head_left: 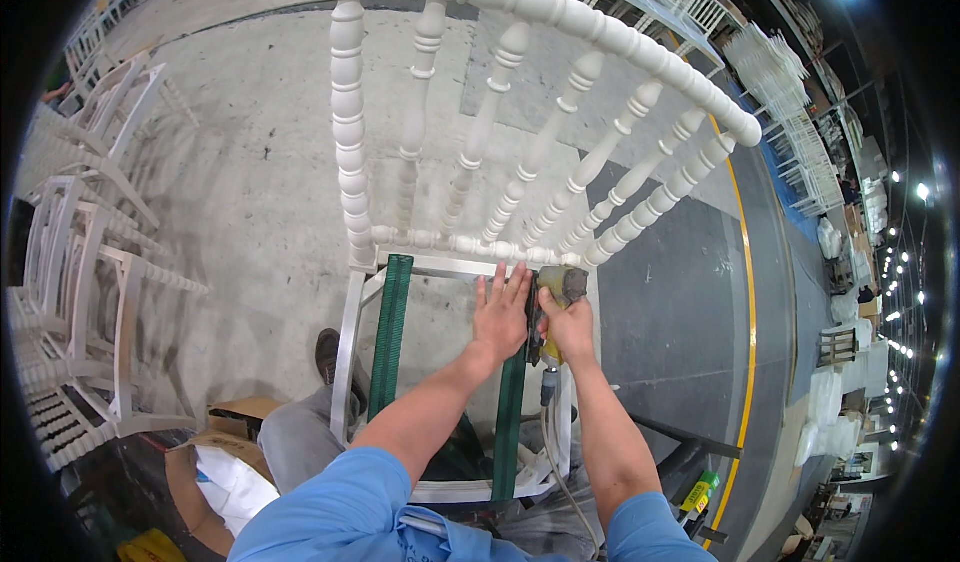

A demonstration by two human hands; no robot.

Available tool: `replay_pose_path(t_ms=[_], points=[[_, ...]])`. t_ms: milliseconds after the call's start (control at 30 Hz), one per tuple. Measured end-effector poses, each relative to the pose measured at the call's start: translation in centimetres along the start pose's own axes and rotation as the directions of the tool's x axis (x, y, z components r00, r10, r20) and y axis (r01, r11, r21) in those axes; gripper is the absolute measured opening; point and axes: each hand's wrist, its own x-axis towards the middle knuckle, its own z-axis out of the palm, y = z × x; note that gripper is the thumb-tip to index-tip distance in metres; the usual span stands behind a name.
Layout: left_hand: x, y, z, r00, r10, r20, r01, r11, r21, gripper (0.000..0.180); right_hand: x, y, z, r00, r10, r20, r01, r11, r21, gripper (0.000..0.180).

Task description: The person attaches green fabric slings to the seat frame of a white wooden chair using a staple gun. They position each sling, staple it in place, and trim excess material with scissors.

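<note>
Stapling webbing on chair seat

Blue sleeves lowest in view. Left hand [501,314] flat, fingers spread, pressing green woven webbing strap [512,412] on white turned-spindle wooden chair [352,332]: soft strap, stiff frame. Right hand [568,324] clamped around yellow pneumatic staple gun [556,297]; probably heavy. Brown cardboard box [240,417] lower left.

White chair [520,112], spindle back tilted away, open seat frame with no seat panel. Two green webbing straps run front to back across frame: one strap [390,337] at left, second strap [510,427] under left hand [502,312], pressed flat. Yellow staple gun [555,307] gripped in right hand [568,327], nose just beside second strap, hose trailing down.
</note>
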Motion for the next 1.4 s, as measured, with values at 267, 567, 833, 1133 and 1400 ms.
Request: replay_pose_path(t_ms=[267, 567, 833, 1133, 1400], points=[[-1.5, -0.6, 1.4, 0.945, -0.092, -0.314, -0.044, 0.914, -0.403, 0.049, -0.5, 0.0, -1.0, 1.000, -0.016, 0.022, 0.014, 0.997, 0.078, 0.023], [0.5, -2.3, 4.8, 0.882, -0.445, 0.159, 0.313, 0.300, -0.901, 0.012, -0.3, -0.2, 1.0, 0.997, -0.010, 0.080, 0.004, 0.997, 0.076, 0.024], [0.8, -2.0, 5.1, 0.880, -0.425, 0.211, 0.368, 0.328, -0.870, 0.012, -0.1, 0.5, 0.7, 0.999, -0.025, 0.049, 0.023, 0.999, 0.043, 0.027], [1.1, -3.2, 5.1, 0.874, -0.393, 0.285, 0.396, 0.236, -0.888, 0.009, -0.4, 0.0, 2.1, 0.996, -0.028, 0.085, 0.023, 0.998, 0.053, 0.024], [1.4, -2.8, 4.5, 0.868, -0.397, 0.299, 0.410, 0.231, -0.882, 0.009, -0.2, -0.2, 1.3, 0.994, -0.017, 0.112, 0.019, 1.000, -0.022, 0.024]])
